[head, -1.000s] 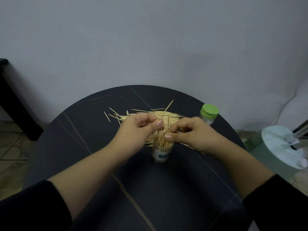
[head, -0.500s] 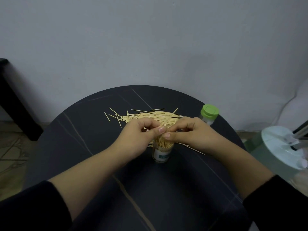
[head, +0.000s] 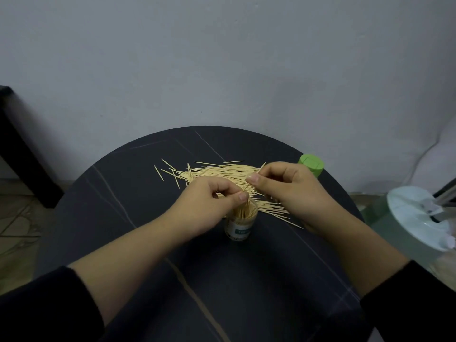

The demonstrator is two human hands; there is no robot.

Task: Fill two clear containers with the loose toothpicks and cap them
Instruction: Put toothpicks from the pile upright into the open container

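A small clear container [head: 240, 227] with a white and teal label stands upright on the round black table [head: 138, 193], uncapped and packed with toothpicks. My left hand [head: 204, 206] hovers at its rim, fingers curled, pinching toothpicks at the mouth. My right hand [head: 288, 191] is raised a little behind it and pinches a single toothpick [head: 255, 177] that slants up to the right. A loose pile of toothpicks [head: 217, 171] lies behind both hands. A second container with a green cap [head: 312, 165] stands at the table's right rim, partly hidden by my right hand.
A pale green and white appliance [head: 419, 218] sits off the table to the right. A dark piece of furniture [head: 14, 144] stands at the left by the grey wall. The table's near half holds only my forearms.
My right hand has lifted away from the container's mouth toward the back right with one toothpick. My left hand stays at the rim.
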